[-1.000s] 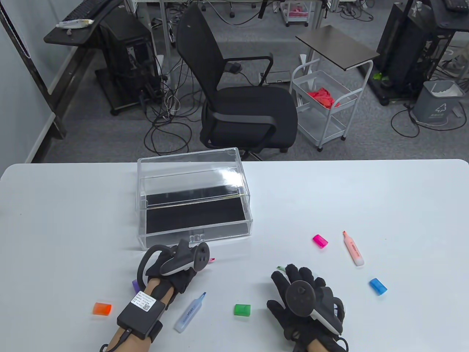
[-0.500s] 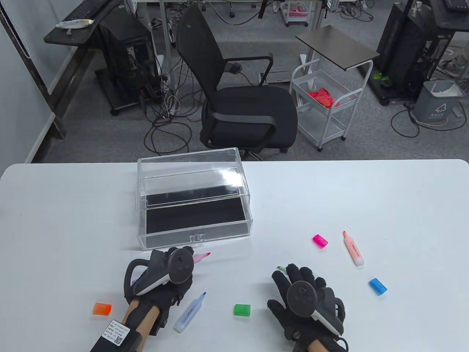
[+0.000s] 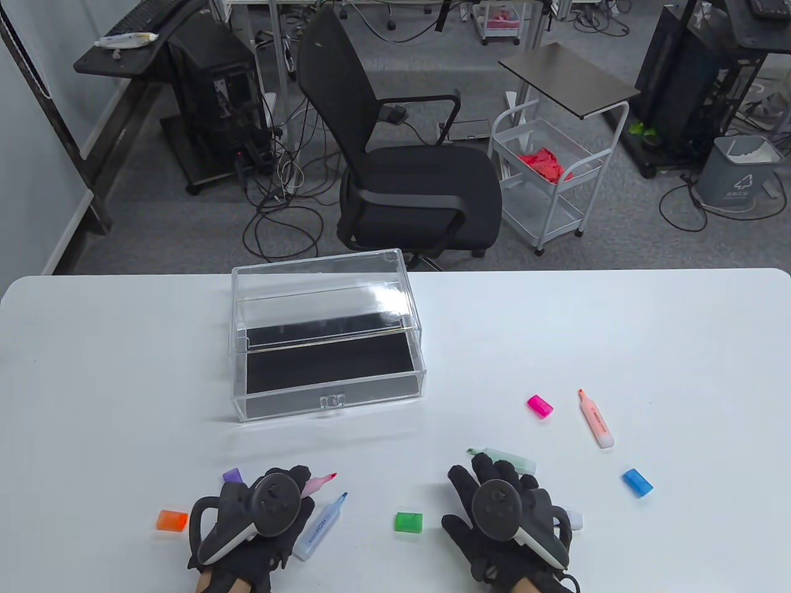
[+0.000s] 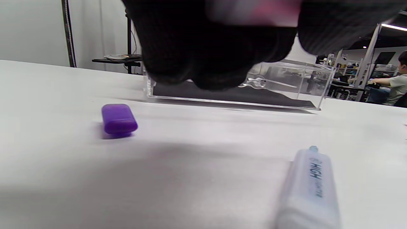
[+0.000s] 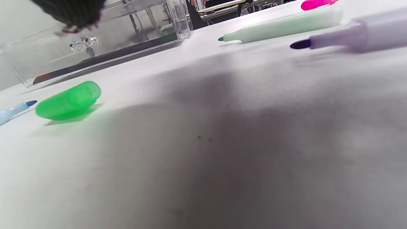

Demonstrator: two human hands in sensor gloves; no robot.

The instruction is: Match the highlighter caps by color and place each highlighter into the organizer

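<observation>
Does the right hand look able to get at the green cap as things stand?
Probably yes: the green cap lies on bare table just left of the right hand, with nothing between them, and that hand holds nothing.

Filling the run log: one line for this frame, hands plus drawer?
left hand: holds pink highlighter | right hand: open, empty, near green highlighter | organizer: drawer open, empty | caps: all loose

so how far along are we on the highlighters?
Nothing finished: the organizer holds no highlighters, and all five caps lie loose: purple cap, orange cap, green cap, pink cap, blue cap. In hand: the left hand holds the pink highlighter, uncapped. The right hand holds nothing. Blue, green, orange and purple highlighters remain on the table.
</observation>
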